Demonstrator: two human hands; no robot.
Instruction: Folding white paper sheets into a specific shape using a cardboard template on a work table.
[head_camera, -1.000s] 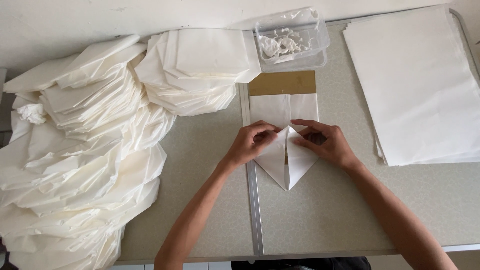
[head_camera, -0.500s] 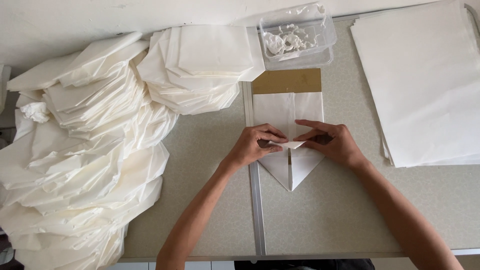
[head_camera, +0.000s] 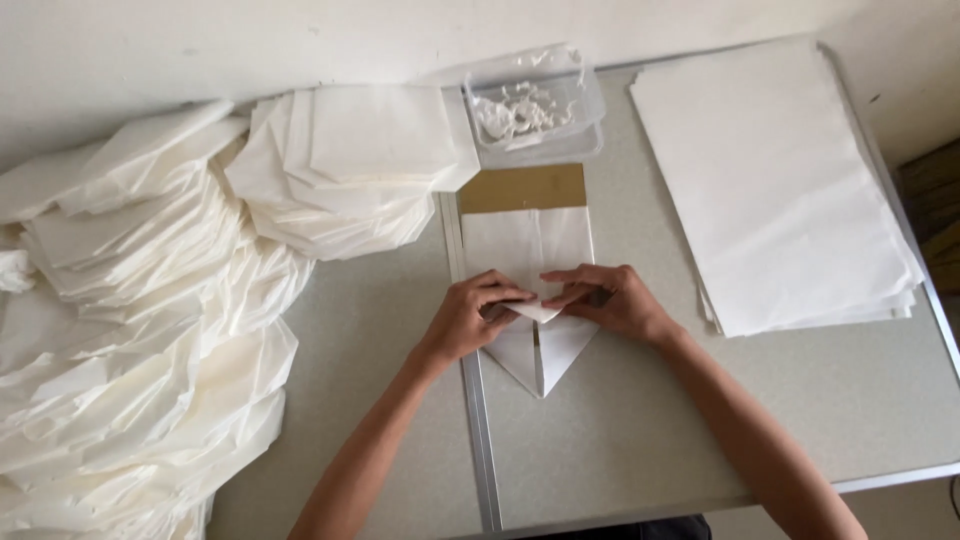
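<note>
Pinching a small folded flap, apparently, both the left hand (head_camera: 470, 318) and right hand (head_camera: 612, 300) curl onto the white paper bag (head_camera: 535, 300) mid-table (head_camera: 620, 440).

Grey speckled table (head_camera: 350, 330) is set against off-white wall (head_camera: 300, 40). Table is split by a metal seam strip (head_camera: 478, 420). Dark wood furniture (head_camera: 935, 200) is seen right of table.

Small paper-folding workshop: grey worktable (head_camera: 350, 340), heaps of folded white paper (head_camera: 150, 330), flat sheet stack (head_camera: 770, 190).
</note>
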